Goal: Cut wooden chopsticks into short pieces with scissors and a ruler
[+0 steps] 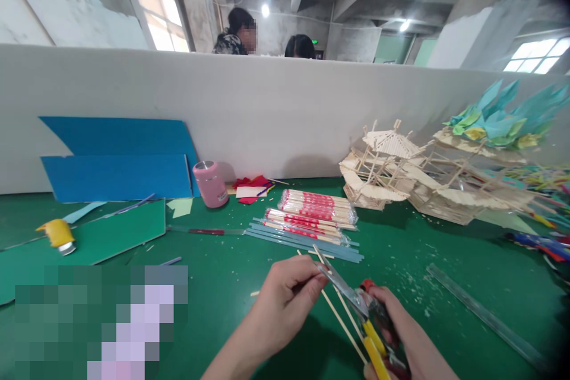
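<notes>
My left hand (291,291) is closed, thumb and finger pinching thin wooden sticks (341,314) that slant down toward the lower right. In my right hand (401,326) is a pair of scissors (356,297) with metal blades and yellow, red and dark parts at the handles. The blades reach up to the left fingertips and lie against the sticks; whether they are closed on a stick cannot be made out. Just beyond the hands are blue-grey strips (307,243) and plastic-wrapped bundles of wooden sticks (316,208) with red bands.
Stick-built pavilion models (383,166) stand at the right, with folded paper leaves (503,119) behind. A clear ruler (485,314) lies right. Leftward are a pink cup (211,184), blue boards (116,178), a green board (120,231) and a yellow tool (60,234). A white partition (249,113) runs behind; two people are beyond.
</notes>
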The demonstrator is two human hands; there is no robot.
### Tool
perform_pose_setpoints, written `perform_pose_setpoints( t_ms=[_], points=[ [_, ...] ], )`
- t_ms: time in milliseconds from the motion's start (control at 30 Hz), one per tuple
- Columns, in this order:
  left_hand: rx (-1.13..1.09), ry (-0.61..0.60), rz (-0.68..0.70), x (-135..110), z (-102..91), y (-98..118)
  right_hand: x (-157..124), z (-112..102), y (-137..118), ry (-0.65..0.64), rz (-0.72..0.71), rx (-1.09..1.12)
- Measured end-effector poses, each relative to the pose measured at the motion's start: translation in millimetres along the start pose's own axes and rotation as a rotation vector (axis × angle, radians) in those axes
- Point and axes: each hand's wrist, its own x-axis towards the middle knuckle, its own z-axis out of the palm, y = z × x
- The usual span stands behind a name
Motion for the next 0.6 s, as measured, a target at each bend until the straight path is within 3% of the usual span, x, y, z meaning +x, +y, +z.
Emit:
perform_pose_setpoints(
  t_ms=[400, 600],
  points=[
    [0.081, -0.015, 0.038, 0, -1.5, 3, 3, 6, -8, -0.006, 0.074, -0.012],
    [0.102, -0.05, 0.046, 0, -2.4, 2, 5, 18, 0, 0.042, 0.108, -0.035]
  ],
)
